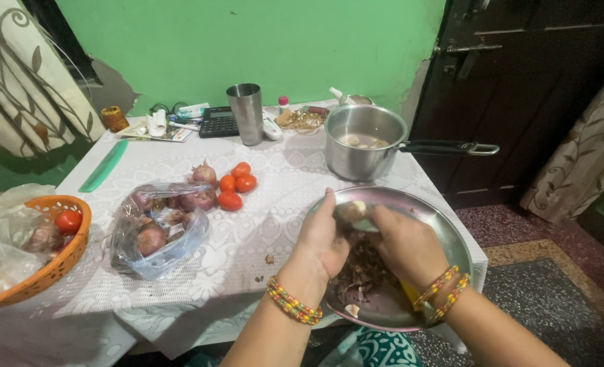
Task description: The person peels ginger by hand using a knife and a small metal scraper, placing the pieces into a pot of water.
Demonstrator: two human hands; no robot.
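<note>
— What's over on the left side of the table?

— An orange basket (77, 248) with a tomato in it, then a clear bag of onions (156, 228), with loose tomatoes (236, 185) just beside it.

— And in the middle, at the back?

— A steel tumbler (246, 113) next to a black calculator (218, 123), and a saucepan (363, 143) with pale pieces inside.

— Where are the hands?

— Over the steel plate (444, 234) at the table's near edge. The left hand (322, 238) and the right hand (404, 245) both have their fingers pinched on a small pale peeled piece (351, 211), held above a heap of brown peels (359, 268) on the plate. Beaded bangles sit on both wrists.

— And on the right?

— A dark door (533, 88) and a patterned curtain (587, 156).
</note>
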